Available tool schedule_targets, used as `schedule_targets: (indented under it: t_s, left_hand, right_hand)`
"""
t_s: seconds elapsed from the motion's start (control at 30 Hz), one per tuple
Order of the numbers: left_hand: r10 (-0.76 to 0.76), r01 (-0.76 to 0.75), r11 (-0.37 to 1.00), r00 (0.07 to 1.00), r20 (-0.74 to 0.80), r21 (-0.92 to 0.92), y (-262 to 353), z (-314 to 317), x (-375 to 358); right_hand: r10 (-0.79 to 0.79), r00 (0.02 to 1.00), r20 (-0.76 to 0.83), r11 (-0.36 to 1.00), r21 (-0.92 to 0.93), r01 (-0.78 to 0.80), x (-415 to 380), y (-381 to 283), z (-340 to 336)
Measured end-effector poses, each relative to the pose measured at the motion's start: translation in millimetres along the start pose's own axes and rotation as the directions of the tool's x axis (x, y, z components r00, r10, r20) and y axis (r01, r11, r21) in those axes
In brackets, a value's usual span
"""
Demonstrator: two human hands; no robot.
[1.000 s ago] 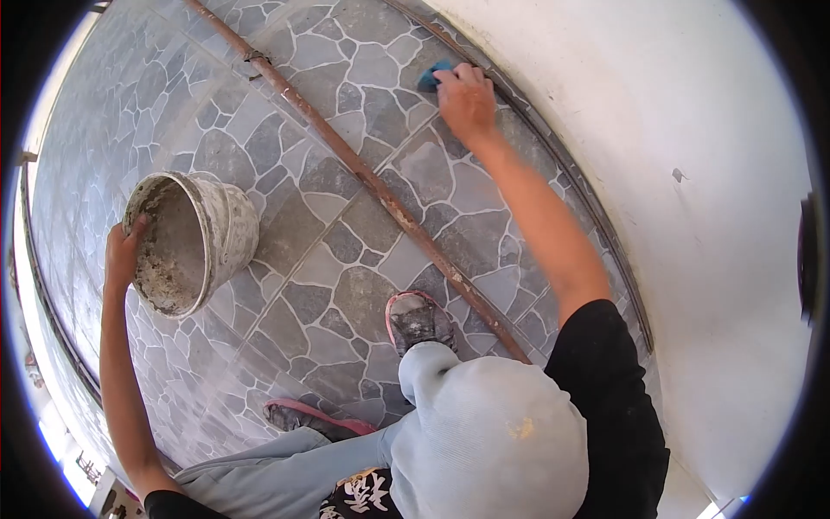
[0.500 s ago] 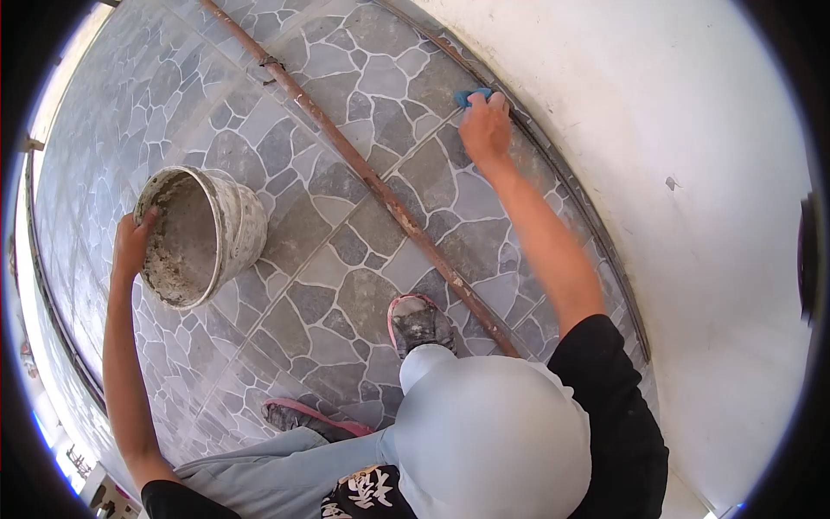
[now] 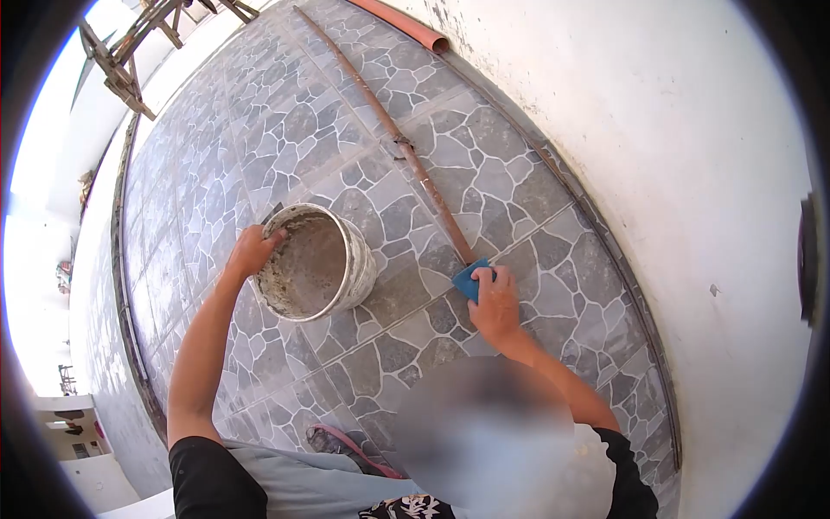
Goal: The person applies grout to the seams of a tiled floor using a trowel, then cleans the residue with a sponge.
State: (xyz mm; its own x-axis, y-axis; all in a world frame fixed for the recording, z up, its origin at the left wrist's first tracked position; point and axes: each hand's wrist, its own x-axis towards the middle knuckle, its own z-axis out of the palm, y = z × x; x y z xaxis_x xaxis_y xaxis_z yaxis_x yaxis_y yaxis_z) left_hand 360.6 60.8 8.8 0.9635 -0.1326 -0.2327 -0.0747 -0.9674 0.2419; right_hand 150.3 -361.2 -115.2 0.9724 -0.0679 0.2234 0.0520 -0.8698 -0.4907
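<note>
My left hand [image 3: 252, 251] grips the near-left rim of a mortar-smeared white bucket [image 3: 361, 270], thumb over the inside edge. The bucket is tipped so its mouth faces me, showing grey, wet-looking residue inside. A small dark flat edge juts out beside these fingers. In my right hand [image 3: 497, 307] is a flat blue piece [image 3: 468, 280], perhaps a sponge or a rubber spreader, pinched between thumb and fingers. It overlaps the lower end of a rusty metal pipe [image 3: 380, 108] in this view. Beneath lies a floor of grey stone-pattern tiles [image 3: 393, 298].
A white wall [image 3: 683, 164] rises at the right, with a narrow dark strip [image 3: 596, 233] along its foot. An orange pipe [image 3: 402, 22] lies at the top. Wooden trestles [image 3: 121, 65] stand far left. My shoe [image 3: 341, 448] and a blurred pale rounded shape [image 3: 510, 432] are below.
The view has shifted, bringing trestles and the orange pipe into sight. My right hand has drawn back from the wall's foot toward the bucket, still holding the blue piece. The left keeps its grip.
</note>
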Motion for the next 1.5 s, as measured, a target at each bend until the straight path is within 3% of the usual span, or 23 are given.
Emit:
schedule_targets:
  t_s: [0.07, 0.1, 0.17, 0.27, 0.4, 0.5, 0.57, 0.6, 0.67, 0.7, 0.77, 0.9, 0.93, 1.0, 1.07, 1.17, 1.23, 1.33, 1.43, 1.5]
  left_hand:
    - [-0.027, 0.027, 1.0, 1.0, 0.014, -0.013, 13.5, -10.6, -11.5]
    - [-0.049, 0.05, 0.998, 0.999, 0.018, -0.03, 24.9, -11.4, -12.2]
    - [-0.021, 0.028, 0.99, 0.998, 0.053, -0.136, 14.2, -5.3, -5.4]
    - [0.064, -0.065, 0.994, 0.998, -0.008, -0.092, 2.8, 5.4, 3.1]
    - [0.0, 0.003, 0.995, 1.0, 0.026, -0.099, 2.7, -0.3, -2.0]
    - [-0.018, 0.022, 0.993, 0.999, 0.036, -0.113, 3.3, 0.2, -0.1]
    - [-0.012, 0.016, 0.993, 0.999, 0.034, -0.121, 2.2, 1.3, 1.8]
    - [-0.008, 0.011, 0.992, 1.0, 0.024, -0.125, 0.0, 2.0, 2.2]
    - [-0.009, 0.011, 0.995, 1.0, 0.02, -0.103, -9.9, 5.1, 6.9]
    - [-0.001, 0.001, 0.997, 1.0, 0.004, -0.083, -14.8, 7.3, 7.7]
    - [-0.029, 0.034, 0.994, 0.998, 0.052, -0.102, -9.4, 1.1, 3.5]
    - [-0.009, 0.012, 0.995, 1.0, 0.027, -0.095, -20.2, 10.2, 11.6]
    - [-0.001, 0.008, 0.993, 0.998, 0.056, -0.121, -13.9, 6.3, 8.9]
    - [0.01, -0.002, 0.991, 0.998, 0.059, -0.137, -2.8, 2.6, 12.7]
    - [-0.022, 0.034, 0.988, 0.996, 0.081, -0.148, -13.6, 6.5, 4.4]
    - [-0.03, 0.039, 0.991, 0.997, 0.072, -0.129, -9.9, 4.4, 6.7]
    - [-0.019, 0.027, 0.991, 0.998, 0.061, -0.131, -5.7, 0.8, 5.6]
    - [-0.018, 0.024, 0.996, 0.998, 0.067, -0.088, -16.3, 5.9, 9.0]
    - [-0.034, 0.039, 0.995, 0.998, 0.06, -0.089, -19.6, 8.2, 4.7]
    - [-0.006, 0.01, 0.995, 0.999, 0.044, -0.103, -13.0, 6.2, 8.5]
  right_hand:
    - [0.088, 0.99, 0.112, 0.988, 0.119, -0.101, 3.2, 5.6, -3.4]
    - [0.128, 0.985, 0.115, 0.986, 0.095, -0.139, 2.2, 8.6, -2.6]
    - [0.019, 0.987, 0.157, 0.992, 0.118, -0.038, 9.9, 15.6, 1.5]
    - [0.023, 0.993, 0.116, 0.994, 0.108, -0.035, 26.1, 35.2, -11.6]
    - [0.157, 0.988, 0.006, 0.987, -0.031, -0.157, 71.5, 108.8, -47.6]
    - [0.167, 0.986, 0.018, 0.985, -0.038, -0.166, 97.1, 167.6, -75.3]
    - [-0.001, 0.995, -0.098, 0.961, -0.276, -0.027, 100.8, 183.9, -80.5]
    - [0.002, 0.996, -0.09, 0.961, -0.274, -0.027, 98.1, 179.7, -78.3]
    - [-0.161, 0.949, -0.271, 0.955, -0.286, 0.08, 86.1, 156.5, -63.7]
    - [-0.16, 0.953, -0.256, 0.958, -0.275, 0.087, 81.3, 147.8, -50.8]
    - [0.036, 0.959, -0.281, 0.956, -0.269, -0.115, 61.6, 126.5, -18.8]
    - [-0.323, 0.945, -0.058, 0.944, 0.047, 0.325, -2.8, 33.5, 31.7]
    - [-0.308, 0.95, -0.058, 0.949, 0.045, 0.311, 0.5, 35.2, 22.3]
    - [-0.279, 0.938, -0.204, 0.96, -0.044, 0.276, 28.3, 63.6, -4.7]
    - [-0.059, 0.947, -0.315, 0.974, -0.227, -0.015, 56.0, 108.7, -22.9]
    - [-0.017, 0.954, -0.299, 0.976, -0.212, -0.049, 57.2, 110.3, -10.4]
    - [-0.192, 0.976, -0.104, 0.981, -0.005, 0.192, 35.2, 70.0, 7.1]
    - [-0.346, 0.934, -0.091, 0.93, 0.099, 0.355, 37.0, 66.5, -2.8]
    - [-0.024, 0.94, -0.341, 0.957, -0.281, -0.078, 66.4, 126.1, -20.3]
    - [0.033, 0.923, -0.383, 0.96, -0.246, -0.136, 58.3, 112.8, -3.5]
